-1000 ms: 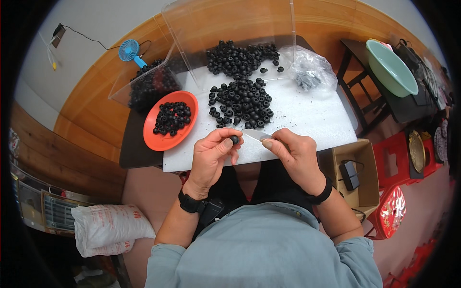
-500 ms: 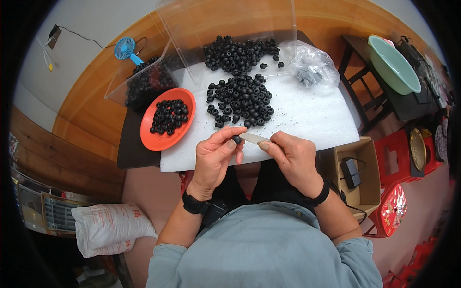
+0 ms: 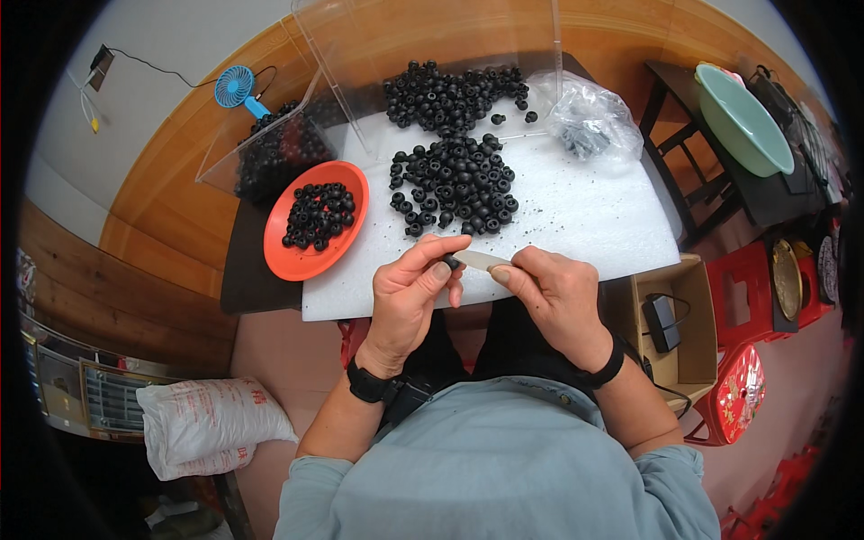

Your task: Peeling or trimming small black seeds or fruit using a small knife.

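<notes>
Between the thumb and fingers of my left hand (image 3: 416, 281) is pinched a small round black piece (image 3: 452, 262), partly covered by the fingertips. My right hand (image 3: 560, 292) grips a knife with a short pale blade (image 3: 481, 260); its handle is hidden in the fist. The blade's tip meets the black piece over the near edge of the white foam board (image 3: 594, 229). Beyond my hands a heap of black pieces (image 3: 459, 184) lies on the board, several showing a round hole or a short neck. To the left, an orange-red plate (image 3: 292, 263) holds more of them.
A clear plastic panel (image 3: 468, 36) stands over a farther black heap (image 3: 441, 97). At left are a clear bin of black pieces (image 3: 281, 157) and a blue fan (image 3: 236, 87). Rightward lie a plastic bag (image 3: 594, 121), a cardboard box (image 3: 697, 333) and a green basin (image 3: 742, 121).
The black piece has turned a little in my left fingers, and the blade now lies closer against it. The whole view has shifted slightly.
</notes>
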Demonstrator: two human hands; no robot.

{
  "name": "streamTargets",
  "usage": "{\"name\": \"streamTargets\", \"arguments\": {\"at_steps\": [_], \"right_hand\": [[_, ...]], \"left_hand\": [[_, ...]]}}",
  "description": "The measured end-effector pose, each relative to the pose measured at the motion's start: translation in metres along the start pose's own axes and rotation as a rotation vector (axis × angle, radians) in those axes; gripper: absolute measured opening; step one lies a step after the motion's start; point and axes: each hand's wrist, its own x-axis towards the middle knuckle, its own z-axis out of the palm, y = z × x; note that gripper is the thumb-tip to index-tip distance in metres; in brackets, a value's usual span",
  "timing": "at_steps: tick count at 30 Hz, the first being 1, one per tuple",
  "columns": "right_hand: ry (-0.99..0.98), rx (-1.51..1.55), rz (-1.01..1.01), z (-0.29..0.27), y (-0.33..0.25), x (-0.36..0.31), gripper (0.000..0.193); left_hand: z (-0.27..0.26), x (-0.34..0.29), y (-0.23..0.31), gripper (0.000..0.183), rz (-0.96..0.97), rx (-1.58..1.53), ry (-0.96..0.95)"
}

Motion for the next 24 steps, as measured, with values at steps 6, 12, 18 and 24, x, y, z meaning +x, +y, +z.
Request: {"name": "streamTargets", "arguments": {"at_steps": [6,12,18,24], "right_hand": [[-0.007,-0.007,-0.011,-0.0004,0.0002,-0.0001,0.035],[-0.019,-0.032,-0.03,-0.0003,-0.0002,0.0002,0.035],[-0.003,0.007,-0.05,0.001,0.0045,-0.0031,0.034],[-0.003,0.123,0.058,-0.0007,0.0032,-0.0047,0.035]], "left_hand": [[-0.0007,0.001,-0.0016,0.03,0.036,0.023,-0.029],[0.0027,0.0011,-0.0033,0.026,0.068,0.048,0.002],[0.0036,0.0007,-0.0055,0.026,0.056,0.04,0.015],[0.0022,-0.0004,-0.0038,0.029,0.04,0.022,0.011]]}}
